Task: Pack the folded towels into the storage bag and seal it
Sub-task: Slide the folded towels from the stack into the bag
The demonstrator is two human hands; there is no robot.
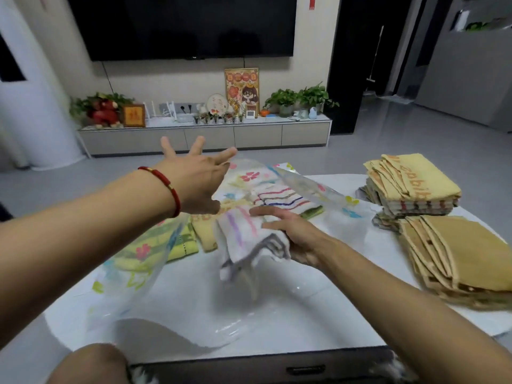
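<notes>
A clear storage bag (133,275) printed with flowers lies open across the white table (346,314). Inside it lie a white towel with coloured stripes (279,196), a yellow towel (203,234) and a green one (182,246). My right hand (299,236) grips a folded white towel with pastel stripes and a grey edge (243,239) at the bag's mouth. My left hand (194,178), with a red bracelet on the wrist, is raised above the bag with fingers spread and holds nothing.
Two stacks of folded towels stand at the table's right: yellow lettered ones on striped ones (410,184) at the back, tan ones (465,259) nearer. A dark object (277,367) lies at the front edge. A TV cabinet (205,134) stands beyond the table.
</notes>
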